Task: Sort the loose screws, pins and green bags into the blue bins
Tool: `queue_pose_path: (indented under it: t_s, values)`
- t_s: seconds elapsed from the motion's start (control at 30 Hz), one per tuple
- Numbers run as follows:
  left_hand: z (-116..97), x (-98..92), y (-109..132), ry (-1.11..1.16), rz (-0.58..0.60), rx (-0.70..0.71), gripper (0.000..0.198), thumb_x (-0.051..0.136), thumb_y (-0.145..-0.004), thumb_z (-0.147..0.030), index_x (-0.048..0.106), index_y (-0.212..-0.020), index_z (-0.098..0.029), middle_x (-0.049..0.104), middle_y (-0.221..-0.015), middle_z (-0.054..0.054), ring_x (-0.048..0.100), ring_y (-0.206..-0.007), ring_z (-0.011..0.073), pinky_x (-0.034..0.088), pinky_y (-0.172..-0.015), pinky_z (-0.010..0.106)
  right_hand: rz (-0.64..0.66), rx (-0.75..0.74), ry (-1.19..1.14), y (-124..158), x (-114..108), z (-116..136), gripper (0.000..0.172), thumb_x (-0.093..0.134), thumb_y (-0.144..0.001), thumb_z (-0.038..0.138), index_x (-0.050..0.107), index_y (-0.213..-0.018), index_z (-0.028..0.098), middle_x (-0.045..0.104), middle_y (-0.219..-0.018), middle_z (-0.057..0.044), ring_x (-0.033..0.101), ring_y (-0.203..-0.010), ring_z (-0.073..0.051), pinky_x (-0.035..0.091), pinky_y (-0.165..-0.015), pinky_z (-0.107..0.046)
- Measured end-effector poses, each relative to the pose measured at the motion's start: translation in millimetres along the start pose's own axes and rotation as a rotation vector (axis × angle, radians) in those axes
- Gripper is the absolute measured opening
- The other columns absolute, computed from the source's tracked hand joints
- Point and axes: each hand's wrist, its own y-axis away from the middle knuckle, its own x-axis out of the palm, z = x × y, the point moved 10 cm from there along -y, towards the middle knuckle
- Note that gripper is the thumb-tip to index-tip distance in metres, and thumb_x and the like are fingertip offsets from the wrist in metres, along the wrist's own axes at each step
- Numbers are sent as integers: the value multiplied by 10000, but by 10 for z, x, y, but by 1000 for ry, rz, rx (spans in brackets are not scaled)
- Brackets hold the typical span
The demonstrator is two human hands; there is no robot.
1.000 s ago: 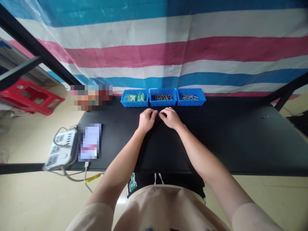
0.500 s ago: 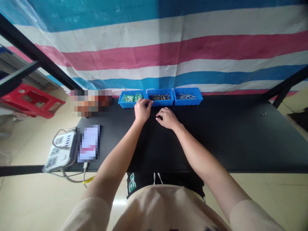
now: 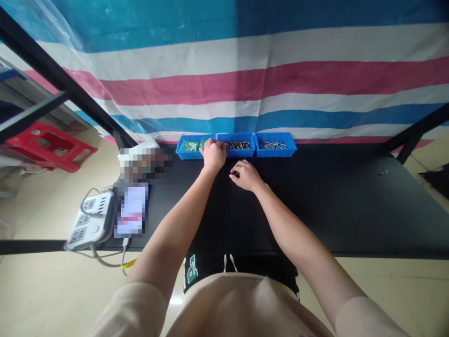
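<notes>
Three small blue bins stand in a row at the far edge of the black table (image 3: pixel 351 201). The left bin (image 3: pixel 187 146) holds green pieces, the middle bin (image 3: pixel 242 145) dark small parts, the right bin (image 3: pixel 275 145) silvery metal pins. My left hand (image 3: pixel 213 153) reaches over the gap between the left and middle bins, fingers curled down; what they hold is hidden. My right hand (image 3: pixel 245 174) rests on the table just in front of the middle bin, fingers pinched on a small dark part (image 3: pixel 237 174).
A white power strip (image 3: pixel 87 220) with cables hangs at the table's left edge, next to a blurred flat item (image 3: pixel 131 209). Another blurred object (image 3: pixel 143 161) sits at the far left corner. A red plastic stool (image 3: pixel 49 145) stands on the floor to the left. A striped tarp hangs behind.
My left hand left my right hand and moved forward and left to the bins. My right hand stayed in place, still pinched.
</notes>
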Motion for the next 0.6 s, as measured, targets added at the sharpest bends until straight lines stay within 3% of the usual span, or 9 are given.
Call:
queue_pose_path:
  t_s: [0.1,0.23,0.33,0.47,0.53,0.6]
  values:
    - [-6,-127,16,22,-19,40,178,570,-882,-300,720,-912,-209,620,-966,118,566,-1017,316,394,-944,522,-4,-5,-1,3,2,-3,65,656,-825,208,715,-833,183,689,-907,-76,576,-875,-219,479,-868,-391]
    - [220,-593,10,-18,-69,91,189,625,-826,-330,688,-959,-213,650,-995,87,590,-998,276,424,-946,433,-1,6,-13,7,4,-20,55,658,-822,210,709,-829,193,687,-906,-66,569,-871,-216,476,-859,-388]
    - [707,-1047,-84,-171,-2,43,301,683,-767,-355,651,-1015,-188,662,-1020,69,600,-975,253,446,-923,379,3,14,-26,5,8,-24,60,657,-823,217,710,-834,190,689,-908,-65,562,-876,-217,478,-851,-380]
    - [1681,-1556,-214,-523,202,-190,498,797,-651,-456,612,-1017,-174,647,-986,45,588,-1009,271,451,-908,381,5,20,-25,-8,19,-15,66,664,-828,235,712,-830,190,688,-907,-70,559,-877,-221,477,-849,-379]
    - [2106,-1652,-199,-612,352,-303,568,846,-569,-497,595,-963,-173,644,-933,28,589,-993,267,458,-874,359,9,21,-20,-13,31,-10,65,669,-829,241,711,-826,192,685,-909,-73,557,-880,-221,474,-851,-380]
    - [2363,-1690,-159,-604,422,-369,604,891,-449,-494,590,-866,-178,647,-829,6,593,-924,246,463,-801,309,10,23,-16,-15,40,-9,67,671,-830,244,711,-827,190,684,-912,-75,558,-884,-221,473,-854,-378]
